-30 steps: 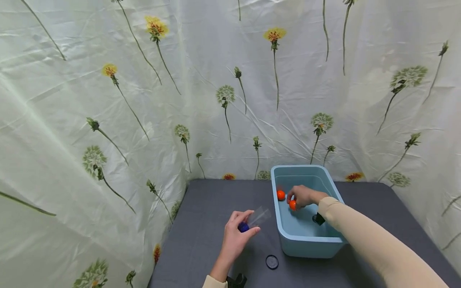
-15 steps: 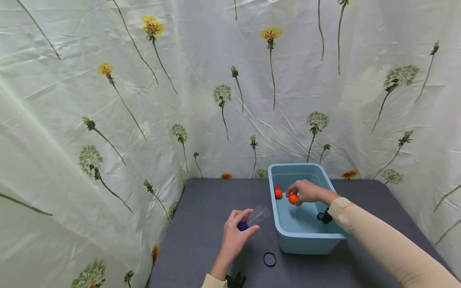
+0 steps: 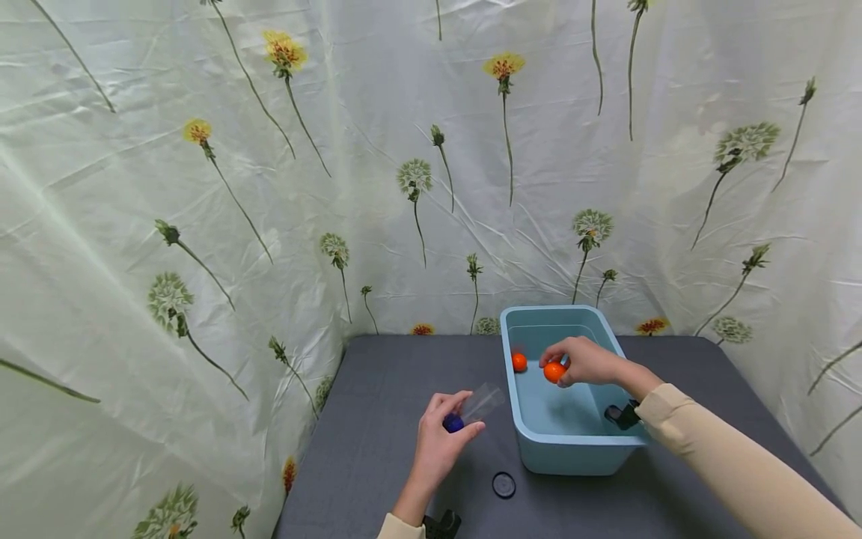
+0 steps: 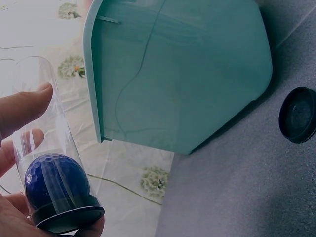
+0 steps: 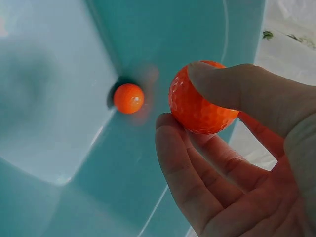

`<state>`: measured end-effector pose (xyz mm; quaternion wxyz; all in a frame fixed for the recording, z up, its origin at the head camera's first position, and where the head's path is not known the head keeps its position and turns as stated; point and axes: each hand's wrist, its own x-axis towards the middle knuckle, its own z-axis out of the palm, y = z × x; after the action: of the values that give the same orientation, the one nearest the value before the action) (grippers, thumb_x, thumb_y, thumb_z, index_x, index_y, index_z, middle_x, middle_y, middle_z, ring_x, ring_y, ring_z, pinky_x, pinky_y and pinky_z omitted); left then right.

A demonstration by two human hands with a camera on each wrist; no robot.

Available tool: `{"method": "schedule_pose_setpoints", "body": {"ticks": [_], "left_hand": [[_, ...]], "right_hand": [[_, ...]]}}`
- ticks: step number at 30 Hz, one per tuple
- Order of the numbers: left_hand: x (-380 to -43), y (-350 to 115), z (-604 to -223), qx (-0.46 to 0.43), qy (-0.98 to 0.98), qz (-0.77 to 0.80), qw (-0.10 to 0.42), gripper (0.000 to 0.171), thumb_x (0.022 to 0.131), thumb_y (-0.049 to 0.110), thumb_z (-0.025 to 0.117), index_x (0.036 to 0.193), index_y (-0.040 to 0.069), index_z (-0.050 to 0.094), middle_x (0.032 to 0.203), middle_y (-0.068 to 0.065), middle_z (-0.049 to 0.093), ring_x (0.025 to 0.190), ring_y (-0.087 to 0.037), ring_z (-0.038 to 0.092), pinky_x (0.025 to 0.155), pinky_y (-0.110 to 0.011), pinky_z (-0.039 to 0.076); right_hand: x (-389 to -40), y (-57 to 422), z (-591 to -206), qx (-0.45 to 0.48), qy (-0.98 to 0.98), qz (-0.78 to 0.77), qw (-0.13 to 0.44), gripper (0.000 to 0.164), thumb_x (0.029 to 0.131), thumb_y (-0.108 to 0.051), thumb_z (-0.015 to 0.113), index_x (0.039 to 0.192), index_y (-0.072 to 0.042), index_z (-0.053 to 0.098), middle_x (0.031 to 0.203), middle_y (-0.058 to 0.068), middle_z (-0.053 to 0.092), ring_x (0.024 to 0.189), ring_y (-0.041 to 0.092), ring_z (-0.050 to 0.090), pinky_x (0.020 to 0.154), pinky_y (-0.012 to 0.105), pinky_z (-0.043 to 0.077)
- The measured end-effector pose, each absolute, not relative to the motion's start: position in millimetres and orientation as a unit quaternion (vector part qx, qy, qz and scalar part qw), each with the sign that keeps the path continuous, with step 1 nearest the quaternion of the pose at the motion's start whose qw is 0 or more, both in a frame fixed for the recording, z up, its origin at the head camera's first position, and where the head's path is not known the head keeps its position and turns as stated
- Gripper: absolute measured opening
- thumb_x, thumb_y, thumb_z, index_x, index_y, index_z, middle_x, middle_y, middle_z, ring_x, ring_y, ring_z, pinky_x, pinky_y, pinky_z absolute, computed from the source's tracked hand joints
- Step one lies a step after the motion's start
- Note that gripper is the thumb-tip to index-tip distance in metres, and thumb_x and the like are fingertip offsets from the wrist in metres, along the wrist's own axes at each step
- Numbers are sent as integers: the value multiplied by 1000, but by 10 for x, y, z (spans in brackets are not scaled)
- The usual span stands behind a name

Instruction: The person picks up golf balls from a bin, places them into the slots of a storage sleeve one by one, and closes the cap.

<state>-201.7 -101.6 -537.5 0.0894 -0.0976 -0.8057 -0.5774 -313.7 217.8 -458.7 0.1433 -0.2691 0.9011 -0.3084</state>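
Note:
My left hand point(image 3: 439, 442) grips a clear plastic tube point(image 4: 42, 113) above the table, left of the bin. A dark blue golf ball point(image 4: 55, 180) sits in the tube at its black-capped end; the other end has no cap on it. Inside the pale blue bin point(image 3: 572, 440), my right hand point(image 3: 584, 363) pinches an orange golf ball point(image 5: 200, 101) between thumb and fingers, raised over the bin floor. A second orange golf ball point(image 5: 129, 98) lies on the floor against the bin's left wall.
On the grey table point(image 3: 397, 389), a round black cap point(image 3: 503, 485) lies in front of the bin, right of my left forearm. Behind the table hangs a white curtain point(image 3: 377, 224) printed with dandelions.
My right hand has lifted the orange golf ball off the bin floor and drawn it slightly right. The left hand holds the tube in nearly the same place.

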Motion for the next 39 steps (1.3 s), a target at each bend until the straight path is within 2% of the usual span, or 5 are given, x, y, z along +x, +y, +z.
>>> {"method": "schedule_pose_setpoints", "body": {"ticks": [6, 13, 26, 33, 39], "left_hand": [[-2016, -1011, -5377, -99, -807, -575, 92, 48, 79, 34, 88, 123, 36, 70, 105, 4, 56, 96, -15, 56, 82, -28, 50], [-2010, -989, -5365, -102, -805, -579, 87, 48, 80, 36, 87, 124, 36, 69, 110, -11, 58, 96, -16, 55, 82, -28, 50], [-2000, -956, -5346, -105, -806, -575, 92, 49, 79, 35, 87, 124, 34, 70, 104, 5, 56, 95, -15, 56, 81, -28, 50], [-1988, -947, -5357, -107, -808, -572, 93, 50, 79, 36, 87, 125, 26, 71, 105, -3, 58, 93, -15, 55, 79, -29, 50], [-1976, -942, -5360, -110, -808, -570, 99, 50, 79, 36, 87, 125, 26, 71, 103, 0, 57, 92, -15, 54, 78, -28, 49]], "right_hand": [[-3041, 2196, -4532, -274, 894, -326, 137, 36, 79, 5, 79, 111, -10, 72, 107, 5, 69, 82, 20, 63, 69, 32, 55], [-2965, 2197, -4486, -265, 898, -332, 118, 37, 82, -1, 80, 116, -13, 72, 111, 5, 69, 84, 18, 64, 71, 31, 55], [-2685, 2062, -4407, -252, 892, -370, 67, 39, 84, -14, 83, 120, -24, 71, 111, 1, 68, 91, 22, 65, 67, 33, 56], [-2552, 1962, -4398, -257, 882, -391, 51, 42, 84, -15, 82, 123, -23, 69, 112, 1, 67, 93, 21, 66, 67, 33, 56], [-2478, 1847, -4403, -266, 870, -414, 40, 39, 84, -13, 82, 120, -19, 67, 115, 4, 66, 91, 21, 66, 69, 32, 56]]}}
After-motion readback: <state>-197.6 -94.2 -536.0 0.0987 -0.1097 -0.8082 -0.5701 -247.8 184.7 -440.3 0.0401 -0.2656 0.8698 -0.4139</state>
